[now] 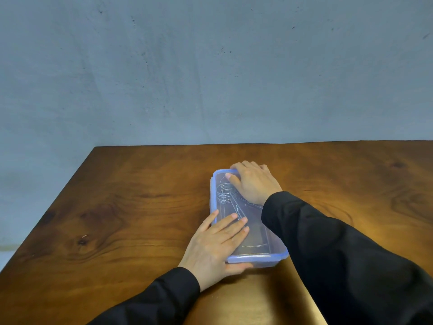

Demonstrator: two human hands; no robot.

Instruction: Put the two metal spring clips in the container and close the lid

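A long clear plastic container (257, 259) with a blue-rimmed lid (221, 177) lies on the wooden table. The lid sits on top of it. Through the lid I see a coiled metal spring clip (225, 193); a second clip's wires show faintly nearer to me. My left hand (216, 247) lies flat on the near left part of the lid, thumb along the near end wall. My right hand (254, 181) lies flat on the far right part of the lid, its fingers curled over the far edge.
The brown wooden table (117, 219) ends at a left edge and meets a grey wall (210, 66) at the back. My black sleeves (339, 254) cross the near right of the table.
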